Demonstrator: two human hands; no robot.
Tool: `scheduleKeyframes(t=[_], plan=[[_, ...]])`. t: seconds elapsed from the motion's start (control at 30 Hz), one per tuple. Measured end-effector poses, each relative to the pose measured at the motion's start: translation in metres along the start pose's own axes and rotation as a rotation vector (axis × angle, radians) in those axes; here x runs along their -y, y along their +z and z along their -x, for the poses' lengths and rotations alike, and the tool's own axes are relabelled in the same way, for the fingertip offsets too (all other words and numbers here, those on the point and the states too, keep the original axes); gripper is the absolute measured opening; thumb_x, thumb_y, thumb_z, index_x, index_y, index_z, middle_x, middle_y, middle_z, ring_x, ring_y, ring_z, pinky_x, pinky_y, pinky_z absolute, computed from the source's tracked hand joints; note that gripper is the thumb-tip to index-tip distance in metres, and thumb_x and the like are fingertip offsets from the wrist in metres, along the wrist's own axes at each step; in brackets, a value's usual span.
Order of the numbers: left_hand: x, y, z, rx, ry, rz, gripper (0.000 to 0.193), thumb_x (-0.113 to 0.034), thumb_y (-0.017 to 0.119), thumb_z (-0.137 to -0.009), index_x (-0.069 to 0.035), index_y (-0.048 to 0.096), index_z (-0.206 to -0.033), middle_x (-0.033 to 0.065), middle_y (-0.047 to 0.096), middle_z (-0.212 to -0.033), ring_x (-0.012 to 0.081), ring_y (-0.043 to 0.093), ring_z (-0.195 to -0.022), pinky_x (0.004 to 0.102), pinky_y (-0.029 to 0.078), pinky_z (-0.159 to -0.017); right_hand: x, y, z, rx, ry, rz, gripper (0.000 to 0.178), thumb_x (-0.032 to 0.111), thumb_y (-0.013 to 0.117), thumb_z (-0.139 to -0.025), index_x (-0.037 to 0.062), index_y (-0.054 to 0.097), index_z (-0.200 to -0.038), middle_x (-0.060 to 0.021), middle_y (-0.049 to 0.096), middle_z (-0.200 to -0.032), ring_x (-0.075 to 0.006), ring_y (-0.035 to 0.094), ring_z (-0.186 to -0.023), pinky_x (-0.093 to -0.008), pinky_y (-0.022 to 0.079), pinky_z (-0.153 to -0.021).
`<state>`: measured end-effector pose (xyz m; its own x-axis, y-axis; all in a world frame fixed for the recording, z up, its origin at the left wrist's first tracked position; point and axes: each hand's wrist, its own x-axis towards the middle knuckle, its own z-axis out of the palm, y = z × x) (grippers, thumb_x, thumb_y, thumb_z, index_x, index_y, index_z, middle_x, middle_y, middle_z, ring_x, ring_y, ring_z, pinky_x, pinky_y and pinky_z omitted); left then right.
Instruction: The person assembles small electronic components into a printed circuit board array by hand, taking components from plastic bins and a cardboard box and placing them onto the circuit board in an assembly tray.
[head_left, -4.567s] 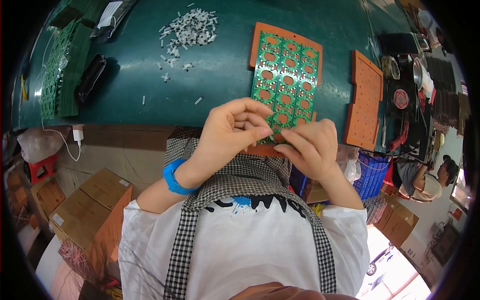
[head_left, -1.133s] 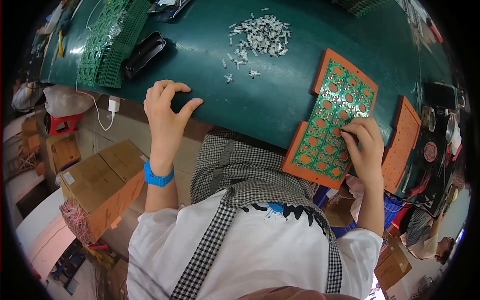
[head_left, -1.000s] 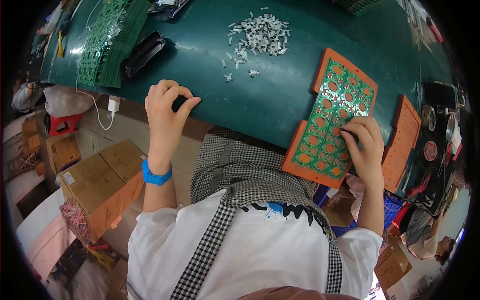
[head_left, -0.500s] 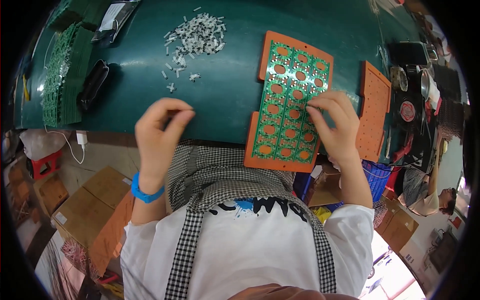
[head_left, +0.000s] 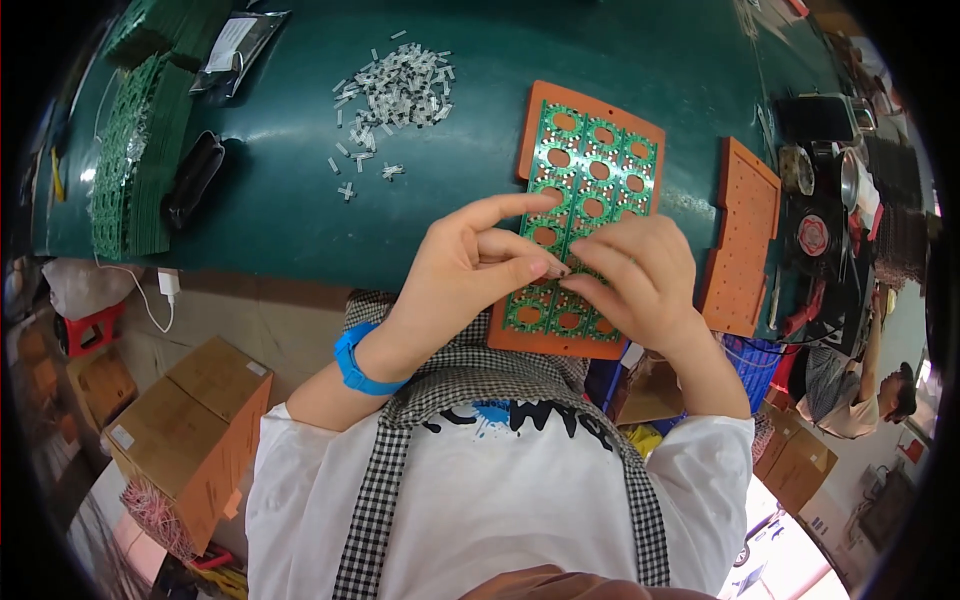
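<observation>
Green circuit panel (head_left: pixel 574 188), partly hidden, left hand (head_left: pixel 463 262) pinching tiny indistinct piece (head_left: pixel 563 272), right hand (head_left: pixel 645 278), grip unclear

Your workbench (head_left: pixel 290 215), green-topped and glossy, spanned 10 to 2 o'clock and reflected patches of light. Toward 9 o'clock, below its edge, you had a pale floor (head_left: pixel 255 315); a red stool (head_left: pixel 92 328) stood farther out. A cardboard box (head_left: pixel 170 425) occupied 8 o'clock. Your pale wall (head_left: pixel 850 465) and a bright opening (head_left: pixel 795 560) lay toward 4 o'clock.
</observation>
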<state>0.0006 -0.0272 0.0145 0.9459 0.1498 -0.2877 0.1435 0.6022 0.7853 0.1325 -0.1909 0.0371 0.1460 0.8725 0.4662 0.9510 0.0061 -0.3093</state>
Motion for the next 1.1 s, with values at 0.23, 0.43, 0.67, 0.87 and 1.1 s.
scheduleKeyframes(t=[0.23, 0.43, 0.67, 0.87, 1.1], plan=[[0.005, 0.0, 0.001, 0.042, 0.008, -0.104, 0.042, 0.0, 0.061, -0.089, 0.001, 0.05, -0.129, 0.0074, 0.07, -0.09, 0.0067, 0.062, -0.085, 0.0213, 0.049, -0.075, -0.003, 0.012, 0.003, -0.05, -0.117, -0.125, 0.028, 0.015, 0.078, -0.066, 0.0075, 0.067, -0.091, -0.0028, 0.064, -0.085, -0.0186, 0.061, -0.076, -0.0309, 0.046, -0.06], [0.007, -0.002, 0.005, -0.101, 0.289, -0.582, 0.044, 0.0, 0.068, -0.081, -0.003, 0.056, -0.123, 0.0068, 0.069, -0.09, 0.0153, 0.063, -0.081, 0.0274, 0.05, -0.073, -0.003, 0.005, 0.002, 0.07, 0.363, -0.543, 0.013, 0.006, 0.07, -0.077, 0.005, 0.065, -0.088, -0.0059, 0.064, -0.085, -0.0219, 0.061, -0.077, -0.0322, 0.047, -0.063], [-0.022, -0.069, 0.0, -0.675, 0.504, -1.566, 0.026, -0.016, 0.076, -0.072, -0.011, 0.066, -0.096, 0.0045, 0.056, -0.097, 0.0253, 0.051, -0.093, 0.0388, 0.037, -0.084, -0.047, 0.002, -0.002, 0.141, 0.493, -0.185, 0.007, 0.003, 0.063, -0.082, 0.001, 0.059, -0.088, -0.0085, 0.059, -0.088, -0.0279, 0.055, -0.087, -0.0362, 0.044, -0.077], [-0.026, -0.073, -0.004, -0.587, 0.486, -1.468, 0.017, -0.009, 0.072, -0.076, -0.006, 0.065, -0.091, 0.006, 0.057, -0.09, 0.0251, 0.052, -0.086, 0.0378, 0.04, -0.079, -0.049, 0.005, -0.004, 0.147, 0.474, -0.195, 0.007, 0.002, 0.063, -0.082, 0.0008, 0.058, -0.086, -0.0083, 0.058, -0.087, -0.0279, 0.055, -0.086, -0.0372, 0.044, -0.077], [-0.023, -0.068, -0.006, -0.47, 0.581, -1.601, 0.017, 0.003, 0.059, -0.083, -0.001, 0.062, -0.099, 0.012, 0.057, -0.086, 0.0288, 0.055, -0.081, 0.034, 0.045, -0.071, -0.045, 0.019, 0.005, 0.032, 0.408, -0.021, 0.015, 0.001, 0.069, -0.074, 0.0028, 0.058, -0.083, -0.0071, 0.059, -0.086, -0.0273, 0.056, -0.084, -0.0363, 0.046, -0.072]])
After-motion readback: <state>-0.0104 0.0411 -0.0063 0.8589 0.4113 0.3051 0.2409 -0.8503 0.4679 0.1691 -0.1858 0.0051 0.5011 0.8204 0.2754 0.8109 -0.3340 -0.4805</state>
